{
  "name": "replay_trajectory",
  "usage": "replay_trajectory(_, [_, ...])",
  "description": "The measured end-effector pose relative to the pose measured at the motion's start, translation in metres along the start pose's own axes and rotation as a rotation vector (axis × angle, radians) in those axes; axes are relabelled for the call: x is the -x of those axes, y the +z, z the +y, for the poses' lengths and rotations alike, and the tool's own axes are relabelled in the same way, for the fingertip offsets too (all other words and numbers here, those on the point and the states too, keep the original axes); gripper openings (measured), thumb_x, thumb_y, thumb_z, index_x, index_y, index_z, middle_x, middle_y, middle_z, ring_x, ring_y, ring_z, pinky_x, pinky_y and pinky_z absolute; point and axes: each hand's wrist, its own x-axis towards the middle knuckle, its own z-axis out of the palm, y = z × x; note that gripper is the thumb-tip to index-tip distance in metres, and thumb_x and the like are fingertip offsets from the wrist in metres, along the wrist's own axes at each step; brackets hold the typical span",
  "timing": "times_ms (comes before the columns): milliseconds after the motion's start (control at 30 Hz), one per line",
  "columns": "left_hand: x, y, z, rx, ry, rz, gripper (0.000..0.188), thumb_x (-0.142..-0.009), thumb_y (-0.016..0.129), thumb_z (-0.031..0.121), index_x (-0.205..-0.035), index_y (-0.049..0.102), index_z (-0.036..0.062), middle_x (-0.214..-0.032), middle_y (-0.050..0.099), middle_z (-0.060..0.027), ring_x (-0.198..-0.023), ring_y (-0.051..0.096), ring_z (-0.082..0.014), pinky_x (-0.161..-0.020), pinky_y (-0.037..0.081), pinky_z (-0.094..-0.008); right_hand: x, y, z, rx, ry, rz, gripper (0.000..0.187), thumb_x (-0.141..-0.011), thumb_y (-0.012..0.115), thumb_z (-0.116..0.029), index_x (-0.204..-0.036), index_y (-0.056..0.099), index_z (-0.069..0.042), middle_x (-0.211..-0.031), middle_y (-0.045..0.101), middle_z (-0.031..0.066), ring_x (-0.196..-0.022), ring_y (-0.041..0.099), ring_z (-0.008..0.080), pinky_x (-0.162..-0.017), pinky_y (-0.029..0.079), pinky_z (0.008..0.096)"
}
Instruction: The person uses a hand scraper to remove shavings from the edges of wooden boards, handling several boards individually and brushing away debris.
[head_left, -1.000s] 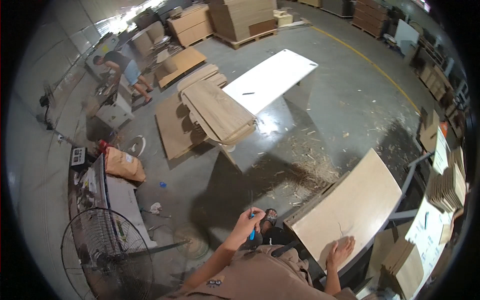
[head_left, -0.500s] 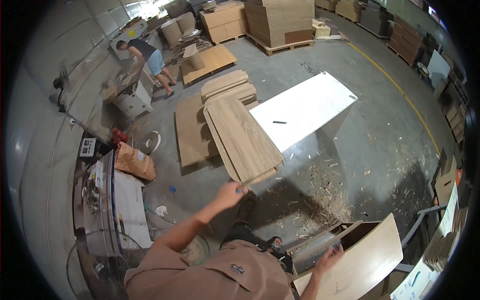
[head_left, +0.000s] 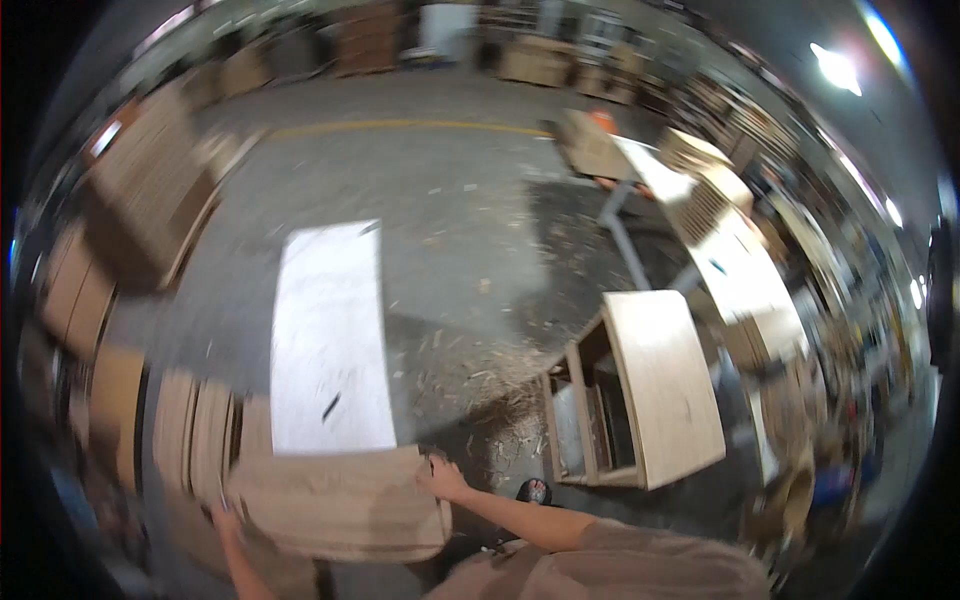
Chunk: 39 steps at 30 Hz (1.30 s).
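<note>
A stack of wood-grain panels with rounded corners lies right in front of me. My right hand has its fingers closed over the right end of the top panel, near the far corner. At the opposite end, my left hand grips the panel's left edge, its fingers slightly blurred. Just beyond the stack stretches a long white board, with a small dark strip lying on it. More wood-grain panels are piled to the left.
To my right stands a pale wooden cabinet frame with open compartments. Behind it is a white worktable with metal legs. Wood shavings litter the floor. A tall cardboard stack is at the far left. My sandalled foot shows below.
My view has swung to the right. My right hand has left the cabinet frame and come to the panel stack; my left hand is now at the stack's left end.
</note>
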Motion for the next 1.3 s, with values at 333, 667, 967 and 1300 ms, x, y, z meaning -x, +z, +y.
replay_trajectory(333, [0.06, 0.057, 0.118, -0.038, 0.445, 0.412, 0.046, -0.11, 0.06, 0.02, -0.148, 0.056, -0.0047, -0.142, 0.063, -0.022, -0.129, 0.059, -0.0361, -0.112, 0.045, -0.0438, 0.022, -0.017, -0.06, -0.18, 0.128, -0.18, 0.063, -0.097, 0.064, -0.036, -0.157, 0.056, -0.016, -0.134, 0.074, 0.0221, -0.127, 0.068, 0.0431, -0.114, 0.049, 0.0566])
replay_trajectory(667, [0.171, 0.246, 0.249, 0.237, 0.511, -0.174, 0.037, -0.111, 0.06, 0.028, -0.135, 0.06, 0.0006, -0.125, 0.064, -0.0166, -0.113, 0.059, -0.0309, -0.099, 0.046, -0.0406, 0.006, -0.009, -0.032, -0.582, -0.026, 0.121, 0.055, -0.1, 0.068, -0.027, -0.153, 0.059, -0.017, -0.126, 0.077, 0.0149, -0.119, 0.074, 0.0336, -0.106, 0.054, 0.0531])
replay_trajectory(967, [0.321, 0.432, 0.285, 0.324, 0.273, -0.613, 0.032, -0.112, 0.059, 0.035, -0.123, 0.064, 0.0053, -0.11, 0.064, -0.0117, -0.098, 0.058, -0.0262, -0.087, 0.046, -0.0377, 0.076, -0.263, 0.163, -1.139, -0.271, -0.109, 0.03, -0.105, 0.071, -0.022, -0.131, 0.069, -0.007, -0.112, 0.072, 0.0029, -0.106, 0.066, 0.0151, -0.096, 0.054, 0.0363])
replay_trajectory(1300, [0.458, 0.559, 0.271, 0.379, -0.059, -0.76, 0.034, -0.113, 0.059, 0.043, -0.11, 0.069, 0.0106, -0.093, 0.065, -0.0062, -0.082, 0.058, -0.021, -0.074, 0.047, -0.0345, 0.188, -0.401, 0.525, -1.783, -0.519, 0.8, 0.044, -0.113, 0.06, -0.045, -0.137, 0.068, -0.01, -0.127, 0.073, 0.0099, -0.108, 0.073, 0.0224, -0.104, 0.06, 0.0465])
